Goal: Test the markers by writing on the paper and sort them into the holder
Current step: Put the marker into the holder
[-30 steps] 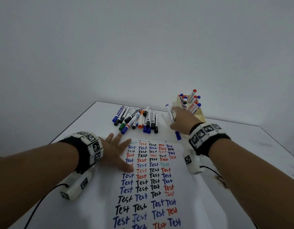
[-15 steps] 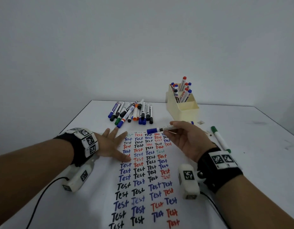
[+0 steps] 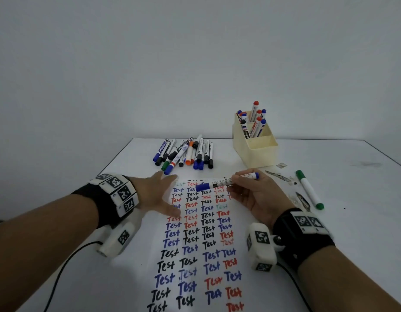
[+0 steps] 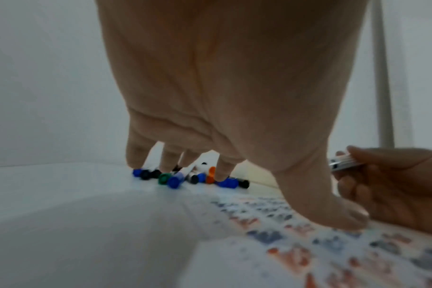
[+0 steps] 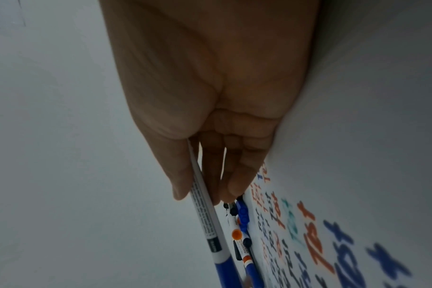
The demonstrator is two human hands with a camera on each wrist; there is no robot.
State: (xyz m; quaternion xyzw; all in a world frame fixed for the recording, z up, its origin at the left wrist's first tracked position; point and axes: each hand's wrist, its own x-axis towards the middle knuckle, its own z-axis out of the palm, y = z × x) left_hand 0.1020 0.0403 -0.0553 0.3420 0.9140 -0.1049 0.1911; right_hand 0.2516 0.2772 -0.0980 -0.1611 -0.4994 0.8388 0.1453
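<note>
Markers (image 3: pixel 186 154) lie in a loose heap near the far edge of the desk (image 3: pixel 352 221), left of centre: white barrels with blue, black, green and orange caps, most caps turned toward the near edge. In the left wrist view their cap ends show as a blurred row past the fingertips, so I can't count them with any confidence.

Nearer the left edge, the left hand (image 3: pixel 157 194) lies flat with its fingers spread, the thumb pressing the left margin of the paper (image 3: pixel 199 248). That sheet runs from mid-desk to the near edge and carries columns of the word "Test" in black, blue and red, with one faint teal entry.

Above the sheet's far end, the right hand (image 3: pixel 255 197) pinches a blue marker (image 3: pixel 226 182) between thumb and fingers; its grip sits on the barrel's right half. This marker is held roughly level and off the paper, its blue cap pointing left, a small blue end plug at the right, dark print along the white barrel.

Toward the far right stands a cream holder (image 3: pixel 259 154); its rear compartment holds upright markers with red, blue and black caps. A green-capped marker (image 3: pixel 309 189) lies alone on the desk near the right edge.
</note>
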